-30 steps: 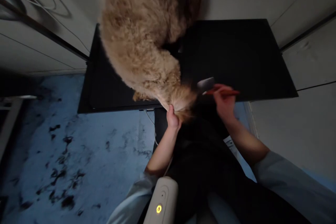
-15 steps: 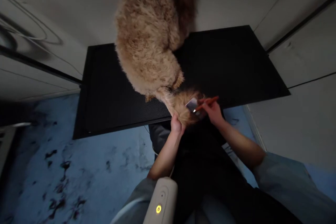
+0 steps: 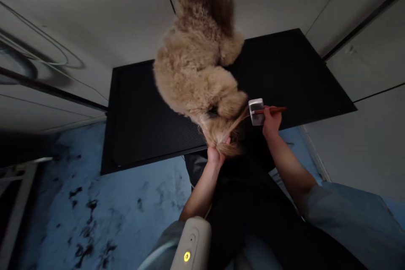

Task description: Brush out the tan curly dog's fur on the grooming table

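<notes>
A curly tan dog (image 3: pixel 193 67) is on a black grooming table (image 3: pixel 294 71), its rump toward me. My left hand (image 3: pixel 216 155) is closed around its tail (image 3: pixel 221 135) at the table's near edge. In my right hand (image 3: pixel 271 122) is a slicker brush (image 3: pixel 256 112) with an orange-brown handle and a pale rectangular head. The brush is to the right of the tail, and a strand of long hair stretches toward its head. My fingers partly cover the handle, and the dog's head is not clearly visible.
Dark hair clumps (image 3: pixel 84 251) lie on the blue floor (image 3: pixel 133 228). A white device with a yellow light (image 3: pixel 191 244) is low in front of me. Cables (image 3: pixel 60 63) hang on the left wall. Dark bars (image 3: pixel 363 27) flank the table. A pale frame (image 3: pixel 22 202) stands at left.
My right hand has drawn the brush rightward, away from the tail, pulling hair out in a strand. The dog's body has shifted right in view. My left hand still grips the tail.
</notes>
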`<state>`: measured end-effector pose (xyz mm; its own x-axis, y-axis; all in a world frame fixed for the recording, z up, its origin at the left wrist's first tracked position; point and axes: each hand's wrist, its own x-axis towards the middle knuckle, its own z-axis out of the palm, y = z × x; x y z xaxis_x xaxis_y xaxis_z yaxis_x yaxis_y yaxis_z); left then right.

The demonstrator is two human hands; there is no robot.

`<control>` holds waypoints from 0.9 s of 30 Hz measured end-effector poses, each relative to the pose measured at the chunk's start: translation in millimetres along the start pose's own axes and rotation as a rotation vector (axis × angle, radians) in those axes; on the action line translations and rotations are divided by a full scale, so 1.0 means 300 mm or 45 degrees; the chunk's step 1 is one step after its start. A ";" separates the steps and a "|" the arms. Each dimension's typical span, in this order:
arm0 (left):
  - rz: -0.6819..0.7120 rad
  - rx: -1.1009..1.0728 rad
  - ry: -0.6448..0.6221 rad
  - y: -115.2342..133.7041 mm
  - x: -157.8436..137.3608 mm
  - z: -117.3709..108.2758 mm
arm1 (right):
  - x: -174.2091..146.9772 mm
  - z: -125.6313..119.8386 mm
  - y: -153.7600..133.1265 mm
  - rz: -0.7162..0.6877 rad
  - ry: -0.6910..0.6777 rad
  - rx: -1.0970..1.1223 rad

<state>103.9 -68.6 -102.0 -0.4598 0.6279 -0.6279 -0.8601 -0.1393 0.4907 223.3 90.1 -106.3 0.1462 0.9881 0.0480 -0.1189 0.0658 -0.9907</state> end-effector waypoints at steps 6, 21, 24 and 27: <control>0.031 -0.040 -0.257 0.000 -0.026 0.050 | -0.125 -0.049 -0.064 0.107 -0.660 -0.022; 0.049 -0.136 -0.073 0.033 -0.123 0.035 | -0.093 -0.111 -0.120 0.035 -0.256 -0.077; 0.105 -0.102 -0.106 0.043 -0.125 0.047 | -0.101 -0.134 -0.165 -0.219 -0.092 -0.055; 0.067 -0.026 -0.197 0.032 -0.125 0.070 | -0.221 -0.138 -0.199 -0.140 -0.669 -0.036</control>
<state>117.5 -77.3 -61.1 -0.4663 0.7297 -0.5000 -0.8408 -0.1899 0.5070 261.5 14.8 -55.5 -0.3555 0.9127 0.2017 -0.1030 0.1762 -0.9789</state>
